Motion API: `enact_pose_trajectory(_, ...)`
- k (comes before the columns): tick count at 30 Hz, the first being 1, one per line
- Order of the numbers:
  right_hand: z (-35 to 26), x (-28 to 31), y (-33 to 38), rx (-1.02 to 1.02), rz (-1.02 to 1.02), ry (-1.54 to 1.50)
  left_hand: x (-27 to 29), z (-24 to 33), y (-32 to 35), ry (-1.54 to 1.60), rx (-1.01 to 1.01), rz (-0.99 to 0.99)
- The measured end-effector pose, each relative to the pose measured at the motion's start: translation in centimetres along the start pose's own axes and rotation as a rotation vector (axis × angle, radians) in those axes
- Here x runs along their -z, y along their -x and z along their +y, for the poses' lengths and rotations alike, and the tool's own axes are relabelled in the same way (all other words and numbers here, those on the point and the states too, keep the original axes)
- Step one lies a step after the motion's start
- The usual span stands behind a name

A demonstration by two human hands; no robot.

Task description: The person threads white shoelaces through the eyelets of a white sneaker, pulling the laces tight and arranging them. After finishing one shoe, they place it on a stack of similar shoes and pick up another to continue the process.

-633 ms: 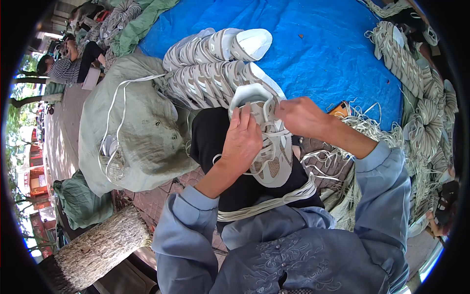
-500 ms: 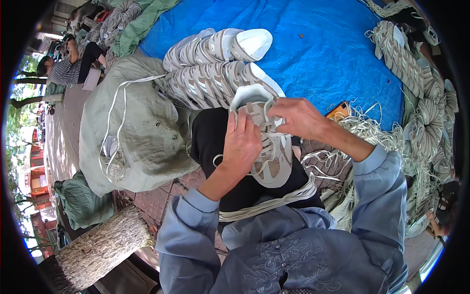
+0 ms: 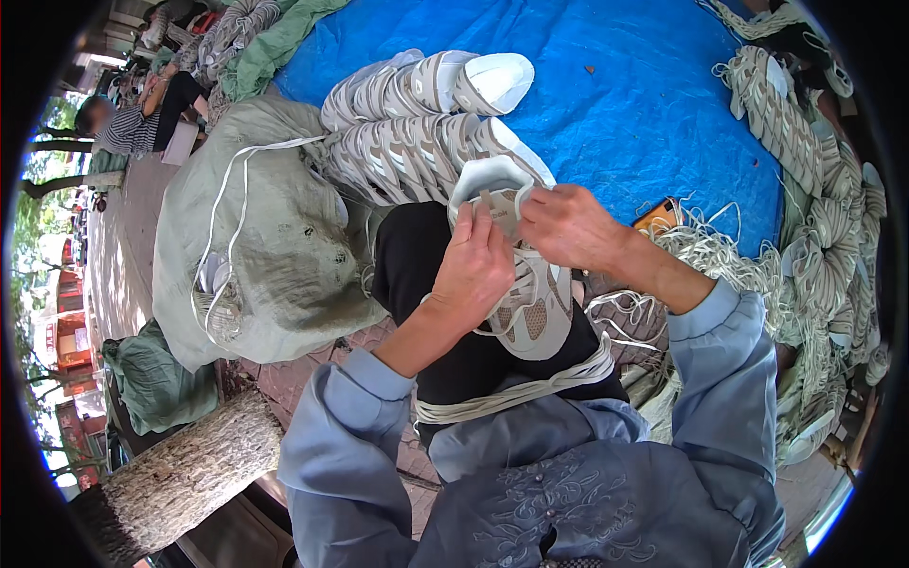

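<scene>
— Left hand (image 3: 478, 270)?
— Clamped over the middle of the pale shoe (image 3: 525, 284), fingers curled on the tongue.
— Right hand (image 3: 568, 225)?
— Pinched shut on the same shoe near its heel opening, just beside the left.
— Shoe itself?
— Resting on the lap, on black trousers (image 3: 417, 275), laces (image 3: 511, 393) draped below.
— Around?
— Row of matching shoes (image 3: 417, 104) ahead on a blue tarp (image 3: 625, 104); grey-green sack (image 3: 275, 237) left; lace bundles (image 3: 814, 189) right.

blue-grey embroidered jacket (image 3: 530, 492), long sleeves
</scene>
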State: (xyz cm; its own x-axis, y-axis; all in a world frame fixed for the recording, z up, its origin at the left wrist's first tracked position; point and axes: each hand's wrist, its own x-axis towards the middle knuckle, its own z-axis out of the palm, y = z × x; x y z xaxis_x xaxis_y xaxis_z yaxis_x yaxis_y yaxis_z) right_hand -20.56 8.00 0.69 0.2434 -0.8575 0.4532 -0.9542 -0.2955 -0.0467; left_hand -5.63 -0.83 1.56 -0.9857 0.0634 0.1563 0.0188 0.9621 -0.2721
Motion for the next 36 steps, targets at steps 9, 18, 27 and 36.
enact_pose_trajectory(9, 3.7, 1.6, 2.2, -0.094, 0.044, 0.056, 4.1, -9.3, 6.5, -0.232, 0.185, -0.046)
enact_pose_trajectory(18, 13.6, 10.5, 8.0, -0.417, 0.092, 0.203, 9.9, -20.3, 20.8, -0.622, 0.588, -0.094)
enact_pose_trajectory(27, 15.0, 17.4, 7.3, -0.654, 0.068, 0.196, 9.3, -25.7, 28.6, -0.762, 0.750, -0.271)
enact_pose_trajectory(36, 16.2, 11.6, 6.9, -0.439, -0.168, 0.435, 5.0, -19.0, 21.7, -0.137, 0.835, -0.280)
